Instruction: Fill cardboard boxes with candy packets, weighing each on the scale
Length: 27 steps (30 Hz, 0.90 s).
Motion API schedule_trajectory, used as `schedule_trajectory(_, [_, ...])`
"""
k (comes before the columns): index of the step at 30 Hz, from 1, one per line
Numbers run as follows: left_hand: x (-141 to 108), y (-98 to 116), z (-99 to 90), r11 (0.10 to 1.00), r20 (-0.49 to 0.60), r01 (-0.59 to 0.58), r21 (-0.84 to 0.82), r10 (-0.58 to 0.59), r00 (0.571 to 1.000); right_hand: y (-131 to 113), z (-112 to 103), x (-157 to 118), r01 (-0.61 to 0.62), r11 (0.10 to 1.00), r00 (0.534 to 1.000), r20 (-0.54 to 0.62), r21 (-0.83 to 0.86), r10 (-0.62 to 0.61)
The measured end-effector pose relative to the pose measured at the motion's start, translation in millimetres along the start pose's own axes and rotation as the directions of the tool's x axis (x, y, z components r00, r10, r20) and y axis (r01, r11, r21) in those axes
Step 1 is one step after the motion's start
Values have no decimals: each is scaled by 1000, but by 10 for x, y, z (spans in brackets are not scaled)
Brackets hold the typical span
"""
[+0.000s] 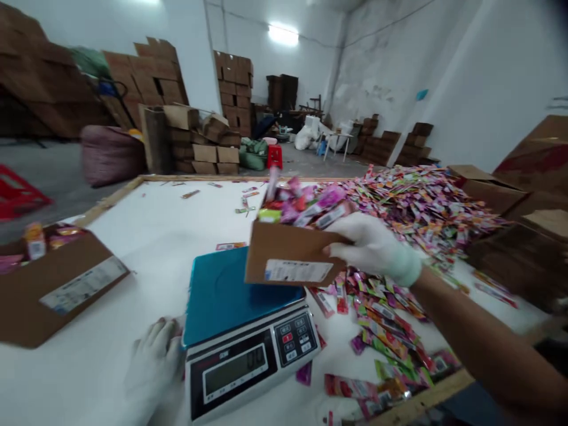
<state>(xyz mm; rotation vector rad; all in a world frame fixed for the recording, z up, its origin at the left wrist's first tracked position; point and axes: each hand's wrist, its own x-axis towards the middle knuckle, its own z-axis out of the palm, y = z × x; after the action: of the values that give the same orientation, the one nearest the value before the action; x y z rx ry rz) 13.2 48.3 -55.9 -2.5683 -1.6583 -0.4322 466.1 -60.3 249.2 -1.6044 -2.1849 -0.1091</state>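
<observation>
My right hand [366, 245], in a white glove, grips the right end of a small brown cardboard box [261, 251]. This box is filled with colourful candy packets [306, 207] and hangs, slightly tilted, over the blue pan [217, 296] of a digital scale [248, 361]. The scale's display [235, 370] appears to read zero. My left hand [155, 349], also gloved, is low at the scale's left side. Its fingers look curled together, and blur hides whatever may be in them.
Another packet-filled box [66, 290] stands at the left. A large heap of packets [421, 207] covers the table's right rear, with loose packets [390, 331] nearer. Open cartons [488, 189] stand at the right. Wooden edging [115, 198] borders the white table. Stacked boxes [235, 89] stand behind.
</observation>
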Motion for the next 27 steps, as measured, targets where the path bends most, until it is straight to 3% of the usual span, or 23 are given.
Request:
schedule_trajectory(3, [-33, 6, -8, 995, 17, 98, 36, -99, 995, -385, 378, 468, 121, 993, 979, 166, 10, -121])
schedule_trajectory(6, [-64, 35, -13, 982, 10, 187, -3, -187, 982, -625, 525, 694, 168, 985, 951, 270, -36, -152])
schedule_trajectory(8, [-78, 66, -14, 976, 11, 215, -32, -215, 977, -654, 504, 676, 261, 965, 950, 185, -33, -251])
schedule_trajectory(11, [-91, 128, -24, 961, 2, 258, -101, -259, 966, -433, 419, 439, 365, 928, 923, -159, 71, -350])
schedule_trajectory(12, [-93, 149, -27, 958, -4, 259, -121, -261, 965, -276, 413, 322, 337, 932, 917, -272, 134, -292])
schedule_trajectory(14, [-92, 183, -28, 958, -14, 248, -145, -253, 967, 157, 486, 47, 166, 956, 927, -369, 242, -67])
schedule_trajectory(16, [-86, 201, -16, 955, -8, 257, -151, -261, 965, 682, 700, -296, -86, 970, 920, -355, 227, 164])
schedule_trajectory(18, [-80, 206, -2, 952, 0, 262, -155, -265, 964, 1170, 1031, -713, -342, 935, 887, -297, 96, 355])
schedule_trajectory(19, [-78, 208, 3, 953, 2, 258, -157, -261, 965, 1364, 1217, -935, -510, 859, 826, -253, 43, 503])
schedule_trajectory(21, [-77, 211, 3, 956, -1, 247, -159, -251, 968, 1621, 1574, -1350, -753, 655, 657, -124, -56, 744])
schedule_trajectory(22, [-76, 213, 1, 957, -4, 242, -158, -246, 969, 1692, 1722, -1517, -798, 591, 601, -78, -117, 795])
schedule_trajectory(23, [-75, 215, -3, 959, -7, 238, -156, -242, 970, 1736, 1837, -1645, -811, 561, 574, -44, -168, 817])
schedule_trajectory(25, [-72, 220, -9, 961, -13, 232, -150, -237, 971, 1791, 1946, -1774, -781, 584, 601, -9, -221, 799])
schedule_trajectory(27, [-69, 224, -13, 963, -17, 226, -143, -231, 973, 1856, 1902, -1767, -749, 629, 641, 15, -207, 768])
